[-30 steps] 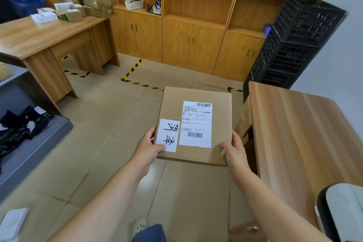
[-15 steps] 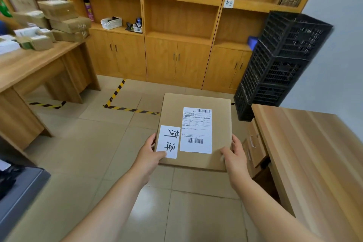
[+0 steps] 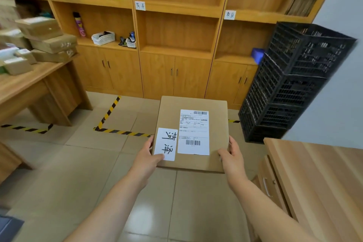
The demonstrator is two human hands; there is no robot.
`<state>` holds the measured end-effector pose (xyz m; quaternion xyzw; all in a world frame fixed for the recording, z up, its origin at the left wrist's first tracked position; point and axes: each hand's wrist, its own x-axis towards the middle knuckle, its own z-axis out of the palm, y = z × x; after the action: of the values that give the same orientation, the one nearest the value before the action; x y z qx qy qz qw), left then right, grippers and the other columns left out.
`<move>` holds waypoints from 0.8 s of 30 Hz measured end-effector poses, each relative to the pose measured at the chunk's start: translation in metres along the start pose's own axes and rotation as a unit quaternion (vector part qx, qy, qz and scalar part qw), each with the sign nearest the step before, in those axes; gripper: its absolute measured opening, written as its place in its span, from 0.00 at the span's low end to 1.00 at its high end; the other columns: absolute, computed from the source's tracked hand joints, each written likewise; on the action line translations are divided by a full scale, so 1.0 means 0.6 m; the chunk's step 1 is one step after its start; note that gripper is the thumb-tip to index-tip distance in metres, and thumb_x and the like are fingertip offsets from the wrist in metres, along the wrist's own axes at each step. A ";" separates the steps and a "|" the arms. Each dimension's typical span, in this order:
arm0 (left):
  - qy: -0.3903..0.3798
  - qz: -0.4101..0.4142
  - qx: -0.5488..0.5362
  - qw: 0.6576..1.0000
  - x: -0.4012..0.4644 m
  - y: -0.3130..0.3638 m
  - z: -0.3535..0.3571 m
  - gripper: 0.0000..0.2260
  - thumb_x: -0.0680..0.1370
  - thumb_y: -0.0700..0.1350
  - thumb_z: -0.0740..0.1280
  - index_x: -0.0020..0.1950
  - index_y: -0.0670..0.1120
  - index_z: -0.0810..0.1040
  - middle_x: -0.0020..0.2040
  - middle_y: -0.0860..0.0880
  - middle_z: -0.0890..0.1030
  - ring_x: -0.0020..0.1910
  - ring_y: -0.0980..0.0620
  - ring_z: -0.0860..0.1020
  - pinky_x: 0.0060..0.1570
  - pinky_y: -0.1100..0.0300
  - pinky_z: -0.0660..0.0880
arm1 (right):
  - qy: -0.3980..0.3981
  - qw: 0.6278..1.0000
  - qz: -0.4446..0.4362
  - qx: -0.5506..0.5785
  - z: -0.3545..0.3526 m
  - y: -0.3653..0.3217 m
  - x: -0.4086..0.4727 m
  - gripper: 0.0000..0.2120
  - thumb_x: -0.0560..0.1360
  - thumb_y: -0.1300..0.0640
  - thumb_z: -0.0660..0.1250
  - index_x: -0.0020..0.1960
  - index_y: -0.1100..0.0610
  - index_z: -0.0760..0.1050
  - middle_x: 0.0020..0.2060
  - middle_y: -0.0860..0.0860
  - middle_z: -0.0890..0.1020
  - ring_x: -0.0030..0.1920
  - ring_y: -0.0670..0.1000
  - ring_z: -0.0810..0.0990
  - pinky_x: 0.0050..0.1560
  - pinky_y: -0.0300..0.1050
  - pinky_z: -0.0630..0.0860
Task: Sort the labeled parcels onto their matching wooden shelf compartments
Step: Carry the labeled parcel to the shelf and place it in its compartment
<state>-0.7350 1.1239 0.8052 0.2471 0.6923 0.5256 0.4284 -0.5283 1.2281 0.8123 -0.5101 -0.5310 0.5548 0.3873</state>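
I carry a flat brown cardboard parcel level in front of me, above the tiled floor. It bears a white shipping label with barcodes and a smaller white tag with handwritten characters. My left hand grips its near left corner, thumb on the tag. My right hand grips the near right edge. Ahead stands the wooden shelf unit with open compartments. A white handwritten label marks the middle column and another white label marks the right column. The middle compartment holds nothing.
Stacked black plastic crates lean against the wall at right. A wooden desk sits at my right. Another table with several boxed parcels is at left. Yellow-black tape marks the floor. Small baskets occupy the left compartment.
I have moved closer to the shelf unit and my view has tilted up. The parcel stays held in both hands.
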 end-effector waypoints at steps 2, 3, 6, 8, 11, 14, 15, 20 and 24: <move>0.012 -0.007 -0.005 1.000 0.054 0.024 0.007 0.33 0.72 0.33 0.64 0.73 0.55 0.60 0.60 0.50 0.79 0.56 0.52 0.78 0.58 0.52 0.73 | -0.015 1.000 -0.003 -0.005 0.014 -0.019 0.067 0.24 0.74 0.64 0.59 0.68 0.47 0.66 0.56 0.44 0.79 0.51 0.49 0.77 0.45 0.41 0.73; 0.018 -0.006 -0.007 1.000 0.077 0.037 0.009 0.33 0.72 0.32 0.64 0.72 0.55 0.60 0.59 0.50 0.79 0.56 0.52 0.78 0.56 0.53 0.74 | -0.021 1.000 -0.003 -0.006 0.023 -0.027 0.099 0.25 0.75 0.64 0.59 0.69 0.48 0.66 0.58 0.46 0.79 0.55 0.50 0.77 0.49 0.42 0.74; 0.035 -0.005 -0.008 0.999 0.139 0.070 0.005 0.31 0.73 0.32 0.63 0.71 0.56 0.62 0.58 0.51 0.80 0.55 0.52 0.78 0.49 0.58 0.72 | -0.046 0.999 -0.008 -0.012 0.059 -0.047 0.178 0.24 0.74 0.65 0.60 0.67 0.49 0.68 0.58 0.47 0.79 0.59 0.50 0.77 0.55 0.45 0.75; 0.047 -0.004 -0.008 0.999 0.181 0.088 -0.008 0.31 0.73 0.32 0.63 0.71 0.55 0.63 0.59 0.51 0.80 0.56 0.52 0.78 0.46 0.60 0.72 | -0.061 0.998 -0.012 -0.018 0.089 -0.061 0.221 0.23 0.74 0.66 0.60 0.66 0.50 0.70 0.57 0.47 0.80 0.58 0.49 0.77 0.56 0.46 0.75; 0.060 -0.003 -0.008 0.998 0.252 0.113 -0.036 0.32 0.73 0.32 0.63 0.73 0.53 0.60 0.59 0.51 0.80 0.54 0.55 0.78 0.44 0.62 0.71 | -0.064 0.998 -0.021 -0.022 0.141 -0.082 0.280 0.22 0.75 0.65 0.60 0.66 0.49 0.69 0.57 0.47 0.79 0.58 0.49 0.76 0.58 0.47 0.75; 0.054 0.003 -0.008 0.999 0.329 0.139 -0.063 0.31 0.73 0.32 0.62 0.73 0.53 0.60 0.53 0.55 0.80 0.52 0.58 0.77 0.47 0.59 0.70 | -0.058 0.998 -0.025 -0.021 0.196 -0.093 0.344 0.22 0.76 0.64 0.60 0.67 0.49 0.68 0.58 0.47 0.79 0.58 0.48 0.76 0.54 0.44 0.75; 0.049 0.006 -0.006 0.999 0.357 0.146 -0.073 0.31 0.73 0.32 0.62 0.72 0.53 0.61 0.53 0.56 0.80 0.52 0.58 0.77 0.50 0.58 0.69 | -0.056 0.998 -0.022 -0.020 0.215 -0.096 0.367 0.22 0.76 0.63 0.60 0.67 0.49 0.68 0.59 0.47 0.79 0.57 0.48 0.76 0.51 0.41 0.75; 0.022 0.010 0.005 1.000 0.501 0.190 -0.138 0.30 0.74 0.33 0.63 0.72 0.54 0.61 0.58 0.52 0.79 0.57 0.51 0.75 0.53 0.56 0.67 | -0.031 0.999 -0.007 -0.019 0.318 -0.128 0.465 0.22 0.77 0.63 0.58 0.69 0.51 0.66 0.58 0.48 0.78 0.52 0.41 0.75 0.42 0.37 0.72; -0.001 0.004 0.018 1.000 0.599 0.224 -0.192 0.31 0.75 0.36 0.64 0.73 0.55 0.58 0.62 0.51 0.76 0.57 0.50 0.73 0.50 0.55 0.68 | -0.014 1.000 0.002 -0.026 0.392 -0.151 0.532 0.22 0.76 0.63 0.59 0.68 0.50 0.67 0.53 0.46 0.78 0.50 0.42 0.76 0.42 0.38 0.73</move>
<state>-1.0311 1.3930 0.8209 0.2582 0.7003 0.5146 0.4220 -0.8257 1.5050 0.8325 -0.5133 -0.5497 0.5487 0.3651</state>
